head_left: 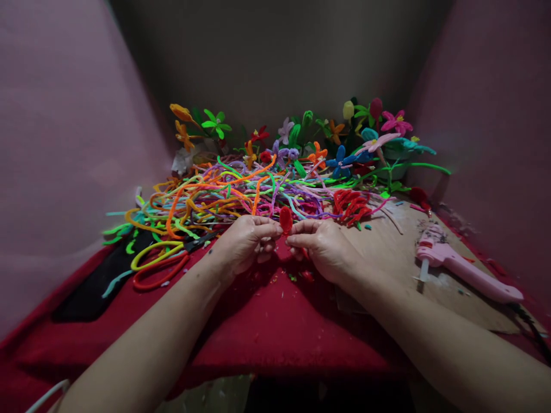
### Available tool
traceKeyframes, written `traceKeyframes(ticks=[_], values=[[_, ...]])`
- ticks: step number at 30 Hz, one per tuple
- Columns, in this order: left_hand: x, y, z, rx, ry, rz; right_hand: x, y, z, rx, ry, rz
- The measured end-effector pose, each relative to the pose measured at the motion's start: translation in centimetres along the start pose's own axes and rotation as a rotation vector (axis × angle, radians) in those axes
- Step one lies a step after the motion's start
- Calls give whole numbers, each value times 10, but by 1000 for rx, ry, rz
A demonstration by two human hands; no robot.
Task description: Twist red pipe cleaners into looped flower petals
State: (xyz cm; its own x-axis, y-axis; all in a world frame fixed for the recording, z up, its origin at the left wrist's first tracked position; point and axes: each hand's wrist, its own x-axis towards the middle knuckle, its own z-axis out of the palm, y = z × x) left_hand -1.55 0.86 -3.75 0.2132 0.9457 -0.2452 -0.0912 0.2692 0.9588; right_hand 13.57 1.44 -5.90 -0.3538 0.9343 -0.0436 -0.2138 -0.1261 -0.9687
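Red fuzzy petal [286, 220] is upright over the red cloth [275, 327], between left hand [247, 241], thumb and index pinched on its lower end, and right hand [323, 244], fingertips clamped there from the other side. Pipe-cleaner pile [224, 195] sits just behind; scissors [166, 263] with yellow and red handles off left, pink glue gun [465, 271] on cardboard [387, 249] off right.

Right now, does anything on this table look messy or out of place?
Yes: dark specks dot one end of the pink glue gun at right, and scraps litter the red cloth, looking untidy.
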Motion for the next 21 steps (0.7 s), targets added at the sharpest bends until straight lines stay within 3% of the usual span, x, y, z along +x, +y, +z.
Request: traceKeyframes(ticks=[5,12,17,21], values=[[0,0,-1,66,21,15,0,1,2,45,2,13],[2,-4,2,23,13,3,-2,0,6,33,139,14],[6,-10,10,-22,53,92,-3,3,9,113,45,88],[4,-10,10,46,60,105,-4,0,7,143,60,4]])
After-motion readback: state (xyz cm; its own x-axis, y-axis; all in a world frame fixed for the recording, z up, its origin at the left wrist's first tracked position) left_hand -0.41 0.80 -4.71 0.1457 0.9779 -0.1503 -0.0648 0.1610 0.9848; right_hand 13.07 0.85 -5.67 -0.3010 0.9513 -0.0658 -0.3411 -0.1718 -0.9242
